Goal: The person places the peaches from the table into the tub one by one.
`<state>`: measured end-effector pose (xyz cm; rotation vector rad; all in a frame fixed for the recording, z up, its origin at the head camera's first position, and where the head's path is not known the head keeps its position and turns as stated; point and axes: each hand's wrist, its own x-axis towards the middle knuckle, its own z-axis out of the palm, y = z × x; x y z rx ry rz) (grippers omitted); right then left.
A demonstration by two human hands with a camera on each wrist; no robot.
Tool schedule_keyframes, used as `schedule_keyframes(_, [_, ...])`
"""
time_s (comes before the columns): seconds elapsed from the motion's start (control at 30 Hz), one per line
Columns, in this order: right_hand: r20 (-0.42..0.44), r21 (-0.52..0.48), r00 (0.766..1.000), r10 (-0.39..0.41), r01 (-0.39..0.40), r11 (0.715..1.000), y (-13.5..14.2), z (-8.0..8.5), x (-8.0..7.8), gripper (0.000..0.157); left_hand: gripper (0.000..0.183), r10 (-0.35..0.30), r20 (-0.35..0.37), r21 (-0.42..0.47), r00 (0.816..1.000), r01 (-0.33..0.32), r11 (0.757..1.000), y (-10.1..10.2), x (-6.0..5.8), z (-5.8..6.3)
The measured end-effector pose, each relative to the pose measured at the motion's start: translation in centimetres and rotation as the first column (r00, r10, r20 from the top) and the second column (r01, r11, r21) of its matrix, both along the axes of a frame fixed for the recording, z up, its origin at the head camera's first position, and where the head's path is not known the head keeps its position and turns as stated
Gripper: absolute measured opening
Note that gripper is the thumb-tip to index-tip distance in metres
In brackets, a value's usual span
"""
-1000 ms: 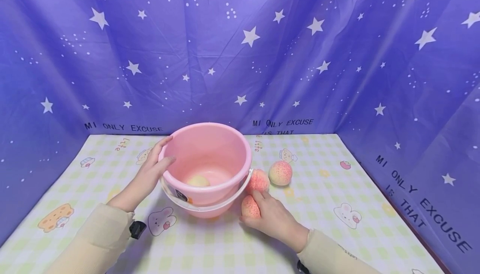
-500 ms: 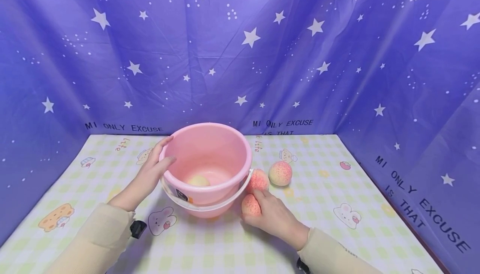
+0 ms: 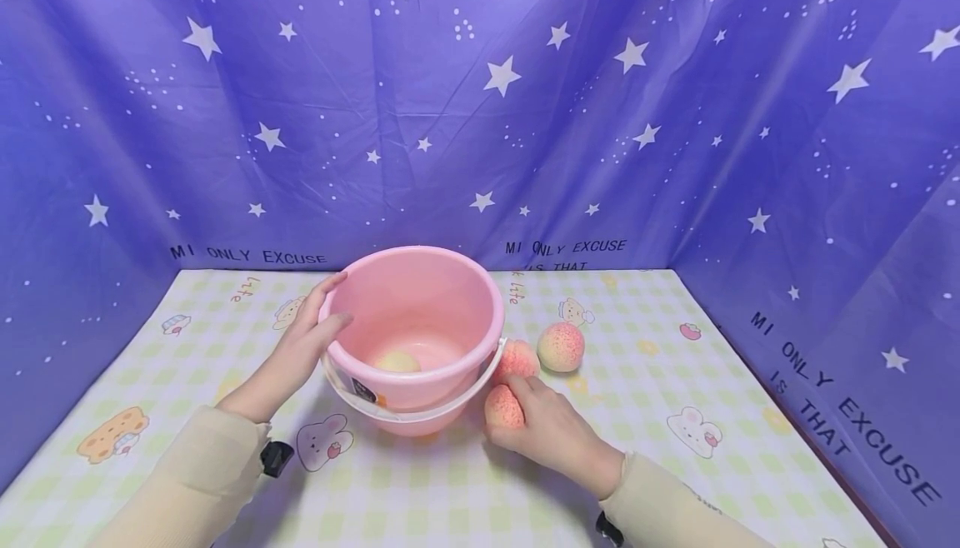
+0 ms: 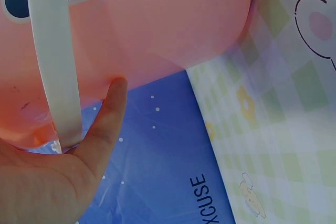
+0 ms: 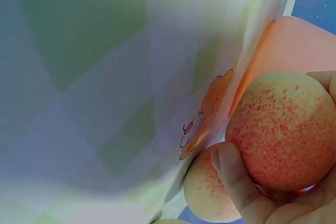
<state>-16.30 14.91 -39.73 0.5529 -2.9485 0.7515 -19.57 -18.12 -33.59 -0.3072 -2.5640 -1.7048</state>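
A pink bucket (image 3: 416, 298) with a white handle (image 3: 442, 406) stands on the table, a pale round peach (image 3: 397, 361) at its bottom. My left hand (image 3: 300, 348) holds the bucket's left rim, thumb over the edge inside; in the left wrist view a finger lies along the outer wall. My right hand (image 3: 555, 427), right of the bucket, grips a red-speckled peach (image 5: 283, 129) between thumb and fingers. Just behind it, partly hidden by my fingers, a second peach (image 3: 517, 358) sits by the bucket. A third peach (image 3: 561, 346) rests further right.
A checked cloth with cartoon prints covers the table (image 3: 720, 498). Purple curtains (image 3: 420, 115) with white stars rise along its back and sides. The white handle hangs down across the bucket's front.
My right hand and the peach in it have shifted very slightly to the right. The left hand, the bucket and the other peaches have stayed in place.
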Motion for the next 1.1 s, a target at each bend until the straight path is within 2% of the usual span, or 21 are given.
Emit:
schedule_keyframes(0.37, [0.014,-0.003,0.999,-0.031,0.031,1.0,0.1,0.4,0.0,0.055,0.068,-0.001,-0.003,0.0,1.0,0.001,1.0,-0.1,0.0,0.0])
schedule_keyframes(0.5, [0.024,-0.015,0.999,-0.04,0.041,0.999,0.1,0.8,-0.1,0.051,0.068,0.001,-0.003,0.004,1.0,-0.001,1.0,-0.1,0.0,0.0])
schedule_keyframes(0.8, [0.106,-0.076,0.992,-0.062,0.07,0.995,0.3,1.5,0.1,0.048,0.068,0.008,0.009,-0.016,1.0,-0.008,1.0,0.1,0.1,0.0])
schedule_keyframes(1.0, [0.088,-0.088,0.994,-0.07,0.077,0.993,0.5,1.8,0.1,0.044,0.069,0.007,0.013,-0.013,1.0,-0.006,1.0,0.1,0.1,0.0])
schedule_keyframes(1.1, [0.069,-0.081,0.995,-0.069,0.074,0.994,0.6,2.0,0.0,0.049,0.069,0.006,0.01,-0.014,1.0,-0.006,1.0,0.1,0.1,-0.1])
